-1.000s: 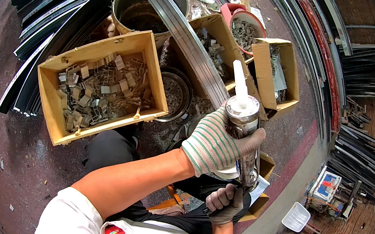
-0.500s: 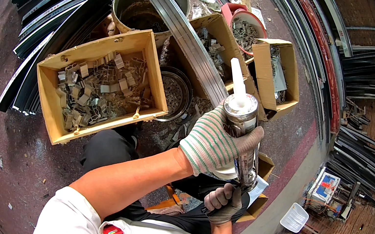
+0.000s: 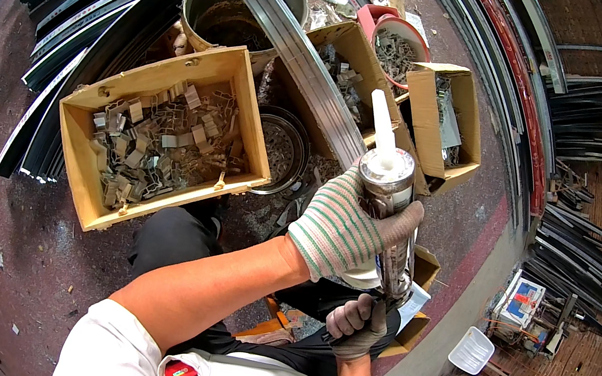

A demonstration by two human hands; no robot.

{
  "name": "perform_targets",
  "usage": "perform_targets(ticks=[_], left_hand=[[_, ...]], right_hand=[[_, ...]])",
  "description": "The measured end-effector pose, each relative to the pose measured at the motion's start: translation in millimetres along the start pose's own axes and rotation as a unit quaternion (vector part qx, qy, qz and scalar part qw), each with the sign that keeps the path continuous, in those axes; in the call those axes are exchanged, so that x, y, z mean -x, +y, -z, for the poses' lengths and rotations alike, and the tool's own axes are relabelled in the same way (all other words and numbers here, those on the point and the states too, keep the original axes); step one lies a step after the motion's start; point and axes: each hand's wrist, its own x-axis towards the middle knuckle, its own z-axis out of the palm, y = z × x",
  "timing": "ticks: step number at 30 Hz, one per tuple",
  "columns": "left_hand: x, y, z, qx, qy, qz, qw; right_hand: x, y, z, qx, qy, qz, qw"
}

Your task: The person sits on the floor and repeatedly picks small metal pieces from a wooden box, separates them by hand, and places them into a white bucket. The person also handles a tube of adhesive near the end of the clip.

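A caulking gun (image 3: 395,263) with a sealant cartridge in it stands nozzle up between my two hands. Its white nozzle (image 3: 383,122) points up and away from me, near the end of the long metal profiles (image 3: 294,39). My left hand (image 3: 346,227), in a white-and-green striped knit glove, wraps round the barrel just below the cartridge's front end. Lower down, my right hand (image 3: 356,326), in a greyish glove, is closed round the gun's handle; the trigger is mostly hidden by the fingers.
A wooden box (image 3: 247,83) of small metal clips stands at left, a large bucket (image 3: 187,10) behind it. Cardboard boxes (image 3: 466,96) and a red tub (image 3: 421,39) hold more metal parts. Bundled strips (image 3: 59,108) lie far left; long rails (image 3: 506,103) run along the right.
Both hands keep their hold on the caulking gun. The nozzle and my right hand have shifted very slightly; nothing was taken up or let go.
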Motion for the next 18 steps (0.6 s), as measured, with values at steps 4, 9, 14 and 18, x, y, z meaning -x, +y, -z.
perform_targets(ticks=[4,9,14,18], left_hand=[[-1.2,0.5,1.2,-0.009,-0.003,-0.001,1.000],[-0.7,1.9,2.3,-0.008,0.000,0.006,1.000],[0.0,2.0,2.9,0.008,0.000,0.008,1.000],[0.1,6.0,3.1,-0.006,-0.001,0.004,1.000]], right_hand=[[0.3,0.0,0.2,-0.005,0.000,-0.001,1.000],[-1.6,1.0,-2.8,0.003,0.002,-0.002,1.000],[-1.5,1.4,-3.5,0.011,0.010,-0.003,1.000],[-2.0,1.5,-1.6,0.008,0.005,-0.006,1.000]])
